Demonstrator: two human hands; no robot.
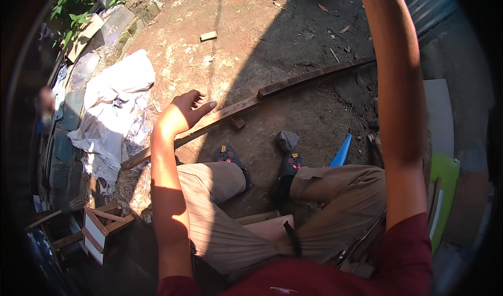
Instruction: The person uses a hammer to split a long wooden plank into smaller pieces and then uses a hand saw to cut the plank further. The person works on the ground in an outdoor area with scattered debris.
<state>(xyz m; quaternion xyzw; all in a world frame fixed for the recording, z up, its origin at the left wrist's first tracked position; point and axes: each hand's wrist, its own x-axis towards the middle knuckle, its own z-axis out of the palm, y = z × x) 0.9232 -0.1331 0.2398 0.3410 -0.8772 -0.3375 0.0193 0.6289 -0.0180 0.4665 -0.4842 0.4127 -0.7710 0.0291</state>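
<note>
My left hand (187, 111) hovers over or beside a long wooden plank (238, 107), its thumb and fingers apart with nothing between them. Whether it touches the wood I cannot tell. The plank runs slantwise across the ground in front of my feet, and a darker wooden strip (314, 78) continues its line toward the right. A small wood block (238, 123) sits against the plank's near side. My right forearm (393, 86) stretches far forward to the top edge, where the hand is cut off.
A grey stone (287, 140) lies by my right shoe, with a blue pointed piece (341, 152) near it. White sacking (118, 94) is spread at left. A wooden frame (102, 230) stands lower left. A green panel (445, 191) leans at right. A small block (208, 36) lies farther off.
</note>
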